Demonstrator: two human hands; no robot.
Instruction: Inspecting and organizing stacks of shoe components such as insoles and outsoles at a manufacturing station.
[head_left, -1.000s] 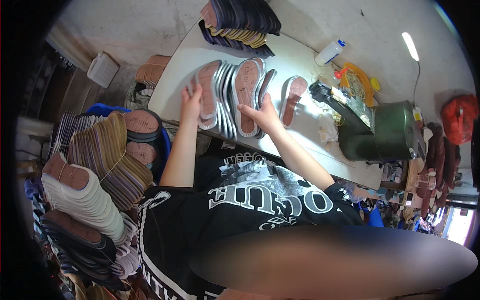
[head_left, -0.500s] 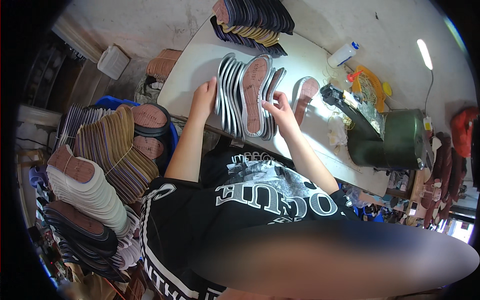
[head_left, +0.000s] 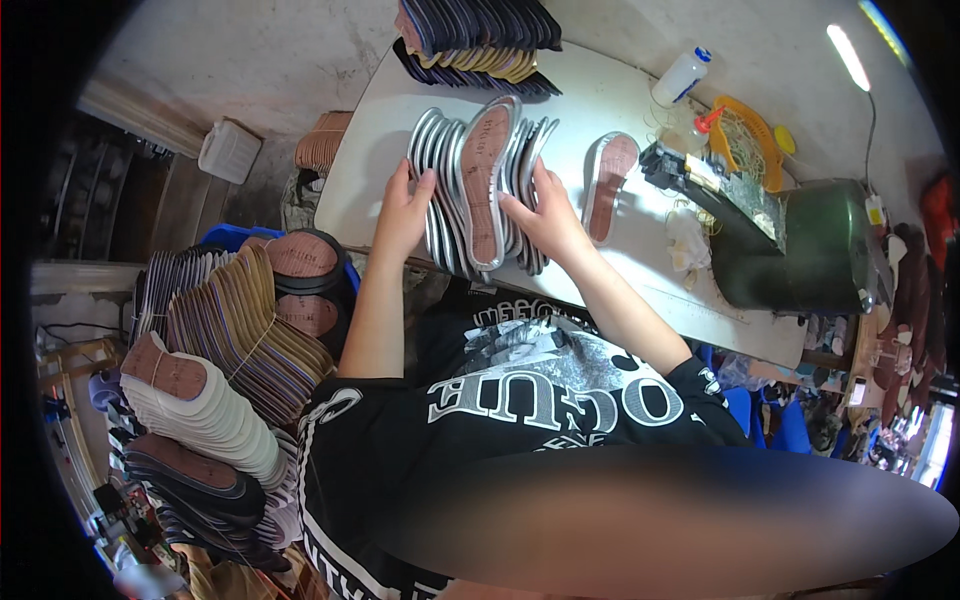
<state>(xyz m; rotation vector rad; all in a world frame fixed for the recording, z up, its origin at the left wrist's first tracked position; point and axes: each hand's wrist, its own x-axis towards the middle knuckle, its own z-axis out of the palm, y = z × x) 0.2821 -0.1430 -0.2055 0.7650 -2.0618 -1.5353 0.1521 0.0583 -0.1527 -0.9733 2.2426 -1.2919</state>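
Note:
On the white table (head_left: 370, 135) a row of silver-edged shoe insoles (head_left: 440, 180) stands packed face to face, fanned out a little. My left hand (head_left: 403, 212) presses against the left end of the bundle, thumb toward me. My right hand (head_left: 543, 212) clasps the opposite end, its thumb reaching over to the brown insole (head_left: 486, 190) that lies slanted across the front of the row. To the right of my right hand, a single silver-edged brown insole (head_left: 611, 185) lies flat on the table, apart from the bundle.
A green sewing machine (head_left: 790, 245) fills the table's right side, near a yellow basket (head_left: 745, 140) of thread and a white bottle (head_left: 682, 78). Dark and tan insole stacks (head_left: 480, 35) sit at the back. Tied white, tan and black insole bundles (head_left: 215, 400) are piled at my left.
My right hand has shifted inward along the bundle and wraps its right end more fully. The front insole now leans more to the right at its top. The whole view has shifted slightly.

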